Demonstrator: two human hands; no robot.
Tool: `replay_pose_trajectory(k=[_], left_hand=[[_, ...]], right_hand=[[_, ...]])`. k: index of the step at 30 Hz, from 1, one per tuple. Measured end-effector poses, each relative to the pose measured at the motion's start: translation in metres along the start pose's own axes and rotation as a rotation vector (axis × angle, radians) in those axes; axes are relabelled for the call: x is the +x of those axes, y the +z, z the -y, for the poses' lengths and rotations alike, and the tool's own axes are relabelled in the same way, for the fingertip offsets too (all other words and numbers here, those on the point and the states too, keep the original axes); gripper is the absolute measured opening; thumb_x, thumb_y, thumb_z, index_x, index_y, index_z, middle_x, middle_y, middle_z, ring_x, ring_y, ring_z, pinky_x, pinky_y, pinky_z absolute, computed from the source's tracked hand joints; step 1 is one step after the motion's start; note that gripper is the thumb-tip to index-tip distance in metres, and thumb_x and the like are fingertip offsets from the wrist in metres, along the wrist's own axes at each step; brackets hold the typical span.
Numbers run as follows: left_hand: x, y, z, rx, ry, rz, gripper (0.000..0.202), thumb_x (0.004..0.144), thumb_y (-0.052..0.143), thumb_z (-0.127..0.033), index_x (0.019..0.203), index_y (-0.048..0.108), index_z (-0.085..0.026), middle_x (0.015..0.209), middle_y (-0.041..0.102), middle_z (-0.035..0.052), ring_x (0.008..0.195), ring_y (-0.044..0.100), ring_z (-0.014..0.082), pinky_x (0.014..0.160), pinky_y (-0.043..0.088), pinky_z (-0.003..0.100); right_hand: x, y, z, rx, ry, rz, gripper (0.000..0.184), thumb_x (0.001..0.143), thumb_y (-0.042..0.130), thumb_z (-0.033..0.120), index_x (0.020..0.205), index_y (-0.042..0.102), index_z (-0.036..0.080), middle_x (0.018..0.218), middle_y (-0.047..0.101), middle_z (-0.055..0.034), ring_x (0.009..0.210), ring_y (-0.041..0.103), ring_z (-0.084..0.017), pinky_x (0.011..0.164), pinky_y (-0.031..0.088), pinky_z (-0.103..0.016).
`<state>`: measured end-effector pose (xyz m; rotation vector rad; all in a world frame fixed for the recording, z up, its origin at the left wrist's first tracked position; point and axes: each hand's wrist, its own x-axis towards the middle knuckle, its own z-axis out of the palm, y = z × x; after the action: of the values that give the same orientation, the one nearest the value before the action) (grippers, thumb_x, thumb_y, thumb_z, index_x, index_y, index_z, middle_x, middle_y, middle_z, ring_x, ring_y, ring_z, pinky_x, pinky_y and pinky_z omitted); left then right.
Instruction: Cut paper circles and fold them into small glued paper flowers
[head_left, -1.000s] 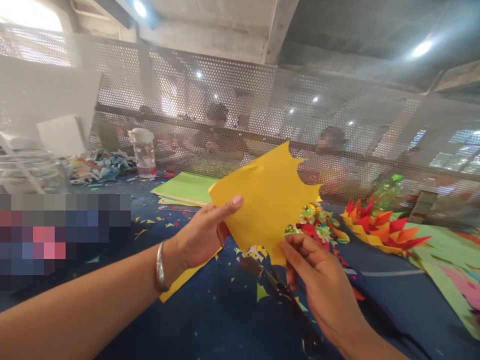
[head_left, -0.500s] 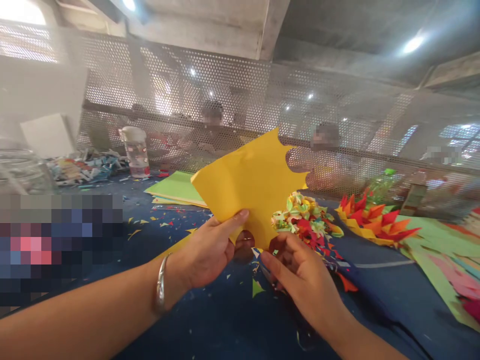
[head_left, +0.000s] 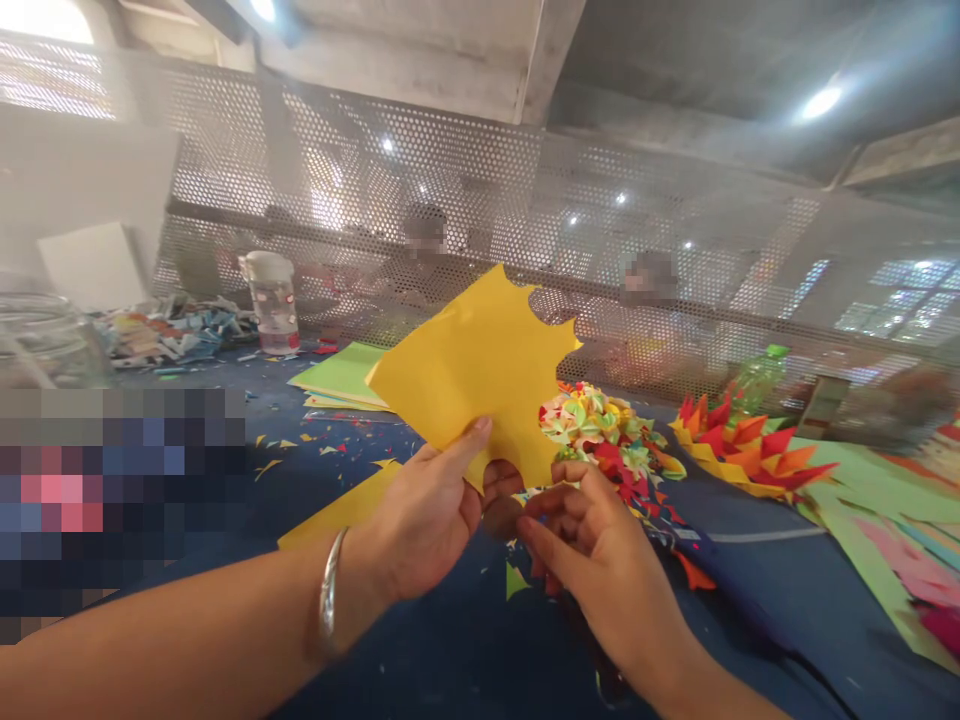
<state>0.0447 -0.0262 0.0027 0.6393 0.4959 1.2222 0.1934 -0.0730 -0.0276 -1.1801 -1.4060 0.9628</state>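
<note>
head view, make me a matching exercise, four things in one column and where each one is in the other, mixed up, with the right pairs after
Things:
1. scalloped yellow sheet
2. silver bangle
3. green-capped bottle
4. white-lidded tumbler

Places:
A. beside a heap of paper scraps
B. around the left wrist
C. held up in the left hand
D. behind the spiky red, orange and yellow paper piece

Right pairs: 1-C, 2-B, 3-D, 4-A
</note>
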Motion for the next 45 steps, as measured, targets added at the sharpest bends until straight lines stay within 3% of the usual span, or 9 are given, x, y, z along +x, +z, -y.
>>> replay_pose_trajectory(k=[4, 7, 10, 16, 21, 26, 33, 45], left_hand=[[0.012, -0.015, -0.007, 0.120, 0.178, 0.067, 0.020, 0.087, 0.066, -0.020, 0.107, 0.068, -0.019, 0.116, 0.069, 0.0055, 0.086, 0.065, 0.0129, 0.068, 0.053, 0.022], [0.016, -0.023, -0.005, 0.236, 0.130, 0.096, 0.020, 0.084, 0.069, -0.024, 0.103, 0.070, -0.017, 0.115, 0.070, 0.0086, 0.090, 0.066, 0.0173, 0.069, 0.054, 0.025], [0.011, -0.023, 0.003, 0.319, 0.034, 0.161, 0.028, 0.083, 0.069, -0.029, 0.106, 0.068, -0.013, 0.108, 0.072, 0.0121, 0.083, 0.067, 0.0186, 0.071, 0.055, 0.029], [0.000, -0.020, 0.009, 0.458, -0.046, 0.239, 0.037, 0.081, 0.069, -0.032, 0.109, 0.064, -0.009, 0.102, 0.072, 0.0168, 0.080, 0.068, 0.0224, 0.073, 0.055, 0.036], [0.002, -0.023, 0.004, 0.490, -0.048, 0.311, 0.029, 0.074, 0.074, -0.024, 0.099, 0.068, -0.010, 0.090, 0.073, 0.0128, 0.077, 0.068, 0.0212, 0.070, 0.055, 0.033], [0.002, -0.022, 0.001, 0.499, -0.082, 0.286, 0.026, 0.073, 0.075, -0.022, 0.096, 0.071, -0.012, 0.092, 0.074, 0.0121, 0.076, 0.069, 0.0216, 0.071, 0.056, 0.035], [-0.005, -0.015, -0.002, 0.441, -0.077, 0.330, 0.019, 0.075, 0.073, -0.017, 0.093, 0.074, -0.013, 0.084, 0.073, 0.0103, 0.074, 0.067, 0.0196, 0.066, 0.055, 0.030], [-0.001, -0.019, -0.004, 0.473, -0.099, 0.386, 0.029, 0.076, 0.071, -0.016, 0.105, 0.073, -0.015, 0.101, 0.073, 0.0135, 0.085, 0.068, 0.0229, 0.072, 0.054, 0.033]], right_hand=[[-0.004, -0.005, 0.002, -0.051, -0.049, -0.002, 0.029, 0.085, 0.066, 0.031, 0.105, 0.047, 0.024, 0.083, 0.060, 0.0014, 0.056, 0.058, -0.010, 0.046, 0.049, -0.021], [-0.004, -0.009, 0.003, -0.090, -0.087, -0.044, 0.025, 0.086, 0.065, 0.033, 0.103, 0.050, 0.023, 0.086, 0.060, 0.0000, 0.056, 0.058, -0.011, 0.044, 0.049, -0.022], [-0.002, -0.012, 0.003, -0.145, -0.100, -0.069, 0.022, 0.085, 0.065, 0.034, 0.099, 0.053, 0.022, 0.086, 0.061, -0.0006, 0.056, 0.057, -0.010, 0.045, 0.049, -0.022], [0.002, -0.014, 0.006, -0.283, -0.115, -0.083, 0.015, 0.085, 0.063, 0.033, 0.090, 0.058, 0.020, 0.072, 0.062, 0.0008, 0.054, 0.056, -0.012, 0.048, 0.047, -0.024], [0.001, -0.014, 0.005, -0.321, -0.122, -0.086, 0.014, 0.086, 0.062, 0.034, 0.091, 0.060, 0.021, 0.070, 0.064, 0.0006, 0.055, 0.058, -0.013, 0.049, 0.047, -0.025], [-0.001, -0.016, 0.004, -0.443, -0.173, -0.087, 0.015, 0.087, 0.061, 0.035, 0.094, 0.062, 0.022, 0.074, 0.066, -0.0011, 0.058, 0.059, -0.015, 0.052, 0.049, -0.028], [-0.001, -0.012, 0.008, -0.610, -0.255, -0.117, 0.022, 0.077, 0.071, 0.026, 0.096, 0.060, 0.022, 0.085, 0.068, -0.0046, 0.053, 0.060, -0.015, 0.052, 0.050, -0.031], [-0.005, -0.012, 0.006, -0.684, -0.286, -0.114, 0.023, 0.078, 0.070, 0.022, 0.099, 0.061, 0.023, 0.085, 0.065, -0.0032, 0.054, 0.057, -0.014, 0.051, 0.050, -0.030]])
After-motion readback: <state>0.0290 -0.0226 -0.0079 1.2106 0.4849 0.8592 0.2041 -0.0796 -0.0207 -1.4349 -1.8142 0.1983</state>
